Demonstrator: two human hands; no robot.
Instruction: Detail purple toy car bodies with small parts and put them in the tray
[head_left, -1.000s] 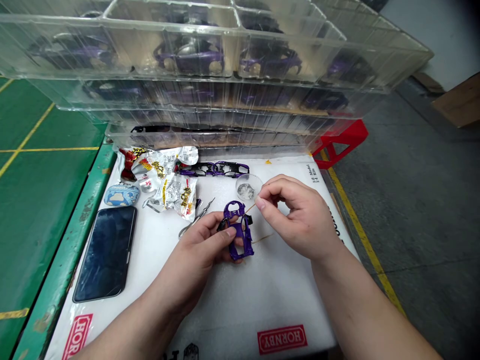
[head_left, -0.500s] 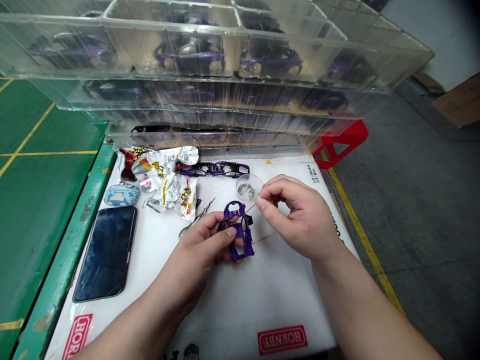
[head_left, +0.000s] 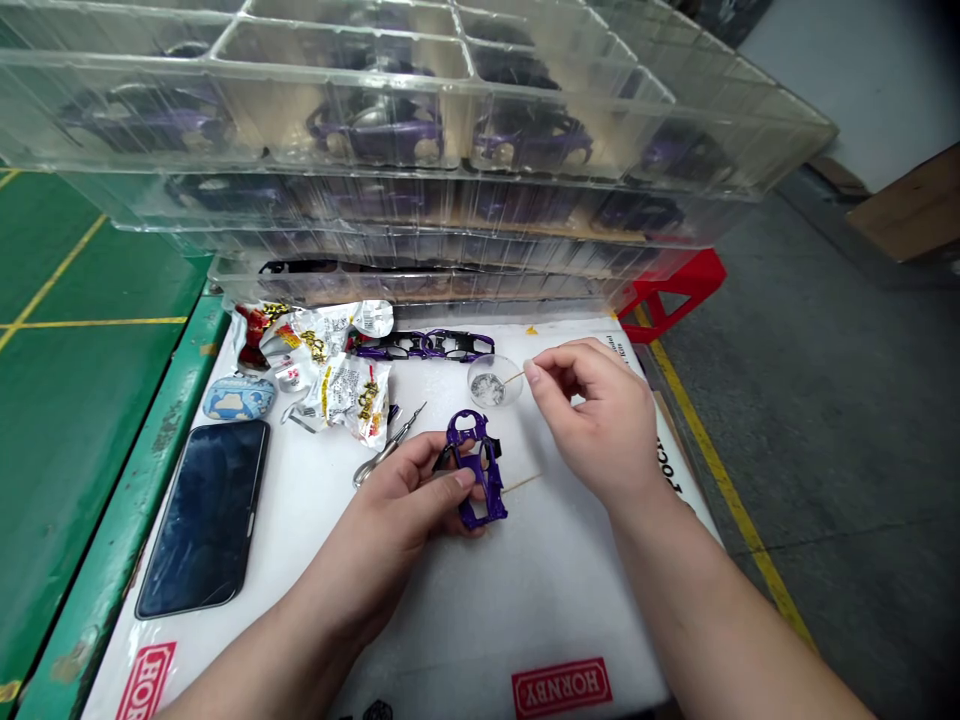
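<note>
My left hand [head_left: 420, 490] is closed around a purple toy car body [head_left: 491, 490], its thumb pressed on the shell's middle. Between the thumb and forefinger of my right hand [head_left: 596, 415] is a thin toothpick [head_left: 515, 377]. The toothpick's tip reaches into a small clear round dish [head_left: 514, 394] with small shiny bits in it. A second thin wooden stick [head_left: 523, 483] lies on the white surface just right of the car body. Left of the shell, tweezers [head_left: 369, 467] and a pointed tool [head_left: 409, 425] lie near my left fingers.
Stacked clear plastic trays [head_left: 450, 180] with purple car bodies rise at the back. More purple and black shells [head_left: 457, 345] lie before them. Silver snack wrappers [head_left: 349, 395], a blue patterned case [head_left: 238, 397] and a phone [head_left: 202, 520] are at left. A red bracket [head_left: 675, 297] stands back right.
My right hand has drawn the toothpick away from the car body, and its tip is now at the clear dish. The left hand keeps its hold on the shell.
</note>
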